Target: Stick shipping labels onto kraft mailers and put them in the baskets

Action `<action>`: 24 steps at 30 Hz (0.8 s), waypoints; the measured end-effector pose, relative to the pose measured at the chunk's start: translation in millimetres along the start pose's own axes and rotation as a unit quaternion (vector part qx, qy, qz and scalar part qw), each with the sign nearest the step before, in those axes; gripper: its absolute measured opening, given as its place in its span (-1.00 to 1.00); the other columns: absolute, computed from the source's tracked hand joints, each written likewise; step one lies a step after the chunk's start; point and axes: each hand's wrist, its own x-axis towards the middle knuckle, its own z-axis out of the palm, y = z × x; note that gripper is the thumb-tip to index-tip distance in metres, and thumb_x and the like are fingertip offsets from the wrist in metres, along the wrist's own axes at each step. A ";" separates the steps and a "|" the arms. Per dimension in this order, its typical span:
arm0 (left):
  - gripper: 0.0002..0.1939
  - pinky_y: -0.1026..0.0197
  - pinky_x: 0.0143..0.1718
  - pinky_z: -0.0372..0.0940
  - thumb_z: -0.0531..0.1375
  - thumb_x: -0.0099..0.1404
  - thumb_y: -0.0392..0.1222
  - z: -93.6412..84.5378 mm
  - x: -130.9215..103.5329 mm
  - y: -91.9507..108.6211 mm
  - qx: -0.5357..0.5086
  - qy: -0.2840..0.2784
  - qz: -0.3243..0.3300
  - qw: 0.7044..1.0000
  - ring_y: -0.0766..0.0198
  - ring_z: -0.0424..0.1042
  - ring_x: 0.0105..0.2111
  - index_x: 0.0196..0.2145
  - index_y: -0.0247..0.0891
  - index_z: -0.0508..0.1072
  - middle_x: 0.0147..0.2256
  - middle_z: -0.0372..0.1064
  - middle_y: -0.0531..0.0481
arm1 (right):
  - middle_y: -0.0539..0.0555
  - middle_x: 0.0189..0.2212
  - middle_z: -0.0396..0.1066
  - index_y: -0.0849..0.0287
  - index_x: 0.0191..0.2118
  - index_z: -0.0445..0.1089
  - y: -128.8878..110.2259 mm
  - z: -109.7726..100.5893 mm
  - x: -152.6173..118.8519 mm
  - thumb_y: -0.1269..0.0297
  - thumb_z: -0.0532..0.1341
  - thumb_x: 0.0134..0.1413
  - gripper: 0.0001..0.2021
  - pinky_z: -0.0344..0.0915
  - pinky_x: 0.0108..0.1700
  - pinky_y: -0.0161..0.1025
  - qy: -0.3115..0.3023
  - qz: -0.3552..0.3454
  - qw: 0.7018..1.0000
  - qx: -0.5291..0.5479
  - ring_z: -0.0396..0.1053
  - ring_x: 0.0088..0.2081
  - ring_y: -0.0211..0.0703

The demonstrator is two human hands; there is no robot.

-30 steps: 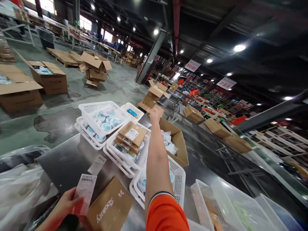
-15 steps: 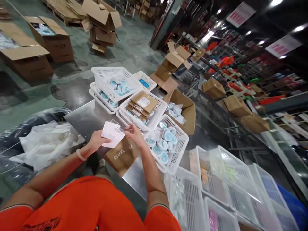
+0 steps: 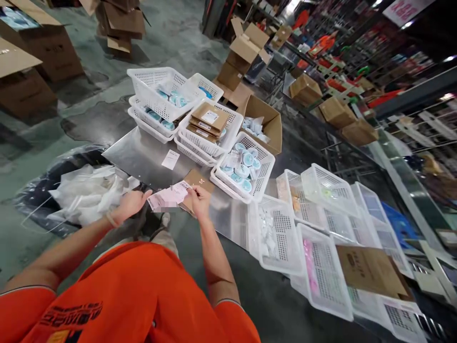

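A pink-white paper slip [image 3: 167, 196] is stretched flat between both hands, just over the near edge of the steel table [image 3: 143, 159]. The left hand [image 3: 131, 204] grips its 9 o'clock end, fingers curled together against the thumb; the right hand [image 3: 200, 201] pinches the 3 o'clock end between thumb and forefinger, its other fingers folded in. How many sheets the slip consists of cannot be told.

Under the right hand lies one brown cardboard mailer [image 3: 196, 180], partly hidden. At 12 o'clock from the slip, a single small white label [image 3: 170, 159] lies loose on the table. At 1 o'clock sits a white basket of round blue-lidded tins [image 3: 266, 164]; the tins are too many and too overlapped to count. Beyond it, at 12 o'clock, another white basket [image 3: 233, 125] carries a stack of about three flat brown packets [image 3: 209, 120], and at 11 o'clock stand further stacked baskets [image 3: 150, 81] with more tins. One open carton [image 3: 271, 126] stands at 1 o'clock behind them. At 9 o'clock, a heap of clear plastic bags [image 3: 85, 190] lies off the table's edge. At 3 to 4 o'clock run several more white baskets [image 3: 278, 233].
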 end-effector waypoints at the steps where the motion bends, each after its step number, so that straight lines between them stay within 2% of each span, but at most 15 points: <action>1: -0.55 0.10 -0.12 0.44 0.46 0.25 0.21 -3.2 -3.1 1.8 0.013 0.004 0.001 1.000 -0.05 0.60 -0.19 -0.35 -0.26 0.57 -0.44 0.53 -0.13 | 0.00 -0.53 0.48 0.04 -0.50 0.53 0.4 4.2 -5.9 -0.02 0.37 0.12 -0.70 0.34 -0.20 -0.18 -0.003 -0.002 1.000 0.004 0.37 -0.39 -0.09; 2: -0.53 0.07 -0.05 0.45 0.50 0.17 0.20 -3.9 -5.1 4.4 0.016 -0.003 0.002 1.000 -0.08 0.60 -0.10 -0.23 -0.26 0.61 -0.32 0.60 -0.17 | 0.01 -0.53 0.49 0.04 -0.50 0.55 0.4 8.4 -10.9 -0.02 0.37 0.11 -0.71 0.35 -0.21 -0.16 -0.007 -0.005 1.000 0.012 0.39 -0.39 -0.08; 4: -0.40 0.05 -0.01 0.46 0.51 0.09 0.19 0.3 -6.3 10.5 -0.010 -0.058 0.000 0.998 -0.09 0.60 -0.03 -0.04 -0.23 0.63 -0.12 0.65 -0.21 | 0.04 -0.51 0.52 0.03 -0.48 0.58 -0.8 15.7 -18.6 -0.02 0.37 0.10 -0.72 0.36 -0.22 -0.14 -0.017 -0.013 0.999 0.027 0.42 -0.38 -0.04; 5: -0.42 0.05 -0.04 0.47 0.48 0.10 0.20 4.1 -5.9 13.0 -0.031 -0.094 -0.004 0.995 -0.06 0.60 -0.07 -0.04 -0.23 0.64 -0.11 0.65 -0.21 | 0.05 -0.50 0.54 0.03 -0.49 0.58 -1.6 18.8 -21.8 -0.02 0.37 0.10 -0.73 0.37 -0.22 -0.13 -0.019 -0.018 0.999 0.029 0.43 -0.38 -0.04; 7: -0.54 0.07 -0.18 0.46 0.40 0.17 0.19 11.9 -4.6 15.8 -0.065 -0.145 -0.018 0.987 0.02 0.58 -0.24 -0.19 -0.26 0.66 -0.23 0.65 -0.18 | 0.05 -0.49 0.55 0.02 -0.49 0.59 -2.4 23.5 -27.8 -0.01 0.38 0.11 -0.73 0.40 -0.20 -0.11 -0.010 -0.035 0.999 0.023 0.44 -0.38 -0.04; 9: -0.62 0.09 -0.27 0.41 0.38 0.17 0.15 16.9 -3.3 15.8 -0.070 -0.139 -0.022 0.988 0.09 0.50 -0.36 -0.34 -0.26 0.63 -0.35 0.61 -0.14 | 0.04 -0.49 0.53 0.02 -0.48 0.59 -1.5 26.1 -33.2 -0.02 0.39 0.14 -0.71 0.44 -0.15 -0.07 0.007 -0.056 0.998 0.017 0.45 -0.36 -0.03; 11: -0.62 0.11 -0.32 0.38 0.42 0.14 0.15 17.8 -1.7 14.9 -0.067 -0.106 -0.011 0.992 0.12 0.46 -0.39 -0.39 -0.27 0.62 -0.39 0.58 -0.12 | 0.06 -0.43 0.56 0.01 -0.45 0.60 1.2 26.2 -37.1 -0.04 0.41 0.14 -0.73 0.48 -0.09 -0.03 0.016 -0.068 0.997 0.021 0.50 -0.29 0.02; 13: -0.60 0.11 -0.35 0.35 0.43 0.14 0.17 15.0 1.1 16.2 -0.064 -0.077 0.000 0.995 0.13 0.42 -0.42 -0.42 -0.28 0.61 -0.44 0.54 -0.09 | 0.08 -0.26 0.63 -0.03 -0.33 0.63 4.8 24.1 -38.0 0.00 0.53 -0.02 -0.78 0.51 -0.03 -0.01 -0.002 -0.052 0.998 0.046 0.56 -0.14 0.09; 15: -0.60 0.10 -0.33 0.35 0.40 0.22 0.16 9.9 5.6 21.5 -0.036 -0.079 0.046 0.995 0.12 0.43 -0.41 -0.43 -0.28 0.63 -0.46 0.51 -0.09 | 0.08 -0.06 0.65 -0.07 -0.10 0.63 8.1 20.0 -35.6 0.06 0.65 -0.27 -0.50 0.55 0.00 -0.02 -0.045 0.001 0.993 0.113 0.58 -0.02 0.13; 17: -0.63 0.06 -0.23 0.40 0.33 0.34 0.11 4.8 11.6 30.6 0.017 -0.114 0.125 0.985 0.08 0.49 -0.34 -0.38 -0.25 0.68 -0.41 0.55 -0.14 | 0.11 0.04 0.64 -0.07 0.09 0.56 9.6 14.1 -31.6 0.00 0.67 -0.35 -0.24 0.58 -0.05 -0.05 -0.097 0.082 0.973 0.191 0.61 -0.03 0.11; 20: -0.66 -0.03 0.01 0.45 0.23 0.48 0.00 1.3 21.4 46.6 0.075 -0.176 0.224 0.956 -0.02 0.58 -0.14 -0.36 -0.18 0.68 -0.28 0.62 -0.21 | 0.12 -0.05 0.67 -0.01 0.14 0.52 6.0 3.1 -26.7 -0.08 0.64 -0.23 -0.24 0.57 -0.18 -0.16 -0.146 0.170 0.947 0.230 0.63 -0.15 0.01; 24: -0.61 -0.16 0.21 0.43 0.16 0.53 -0.13 7.7 33.5 59.2 0.063 -0.207 0.295 0.931 -0.12 0.58 0.10 -0.42 -0.17 0.65 -0.20 0.65 -0.27 | 0.05 -0.17 0.70 0.01 0.08 0.55 -5.2 -6.8 -24.7 0.06 0.70 -0.37 -0.23 0.58 -0.17 -0.14 -0.188 0.196 0.933 0.234 0.63 -0.22 0.01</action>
